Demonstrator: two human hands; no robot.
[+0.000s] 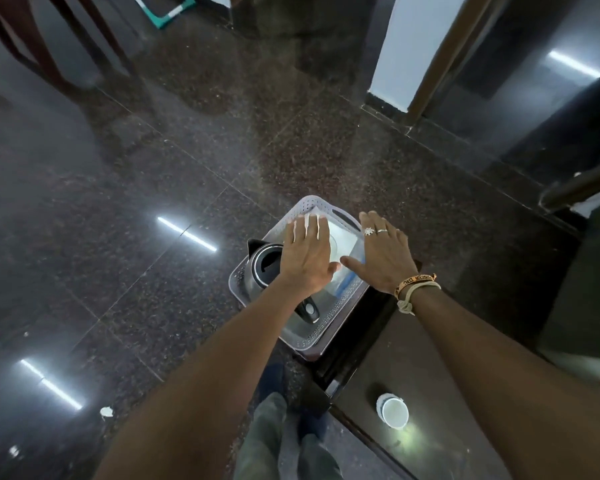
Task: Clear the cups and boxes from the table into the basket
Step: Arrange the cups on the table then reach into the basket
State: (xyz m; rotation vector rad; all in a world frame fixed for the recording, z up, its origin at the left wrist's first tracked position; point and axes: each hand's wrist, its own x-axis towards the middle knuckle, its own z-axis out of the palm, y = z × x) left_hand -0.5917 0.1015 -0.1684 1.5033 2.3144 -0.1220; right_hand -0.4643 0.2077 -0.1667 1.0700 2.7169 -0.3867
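A pale perforated plastic basket (pixel 305 206) stands on the dark floor beside the table's corner. Inside it lie a steel kettle (pixel 264 265) with a black lid and a white box (pixel 343 242). My left hand (pixel 307 256) hovers flat over the basket with straight fingers, over the box's left side. My right hand (pixel 383 252), with rings and wrist bands, is spread over the box's right side. I cannot tell whether either hand touches the box. A white paper cup (pixel 394 410) stands on the dark glossy table (pixel 430 341) at lower right.
The polished granite floor (pixel 153 202) spreads wide to the left and ahead. Wooden chair legs (pixel 42 39) stand at far left. A white pillar (pixel 406 46) and dark doorway rise at upper right. My trouser legs (pixel 281 441) show at the bottom.
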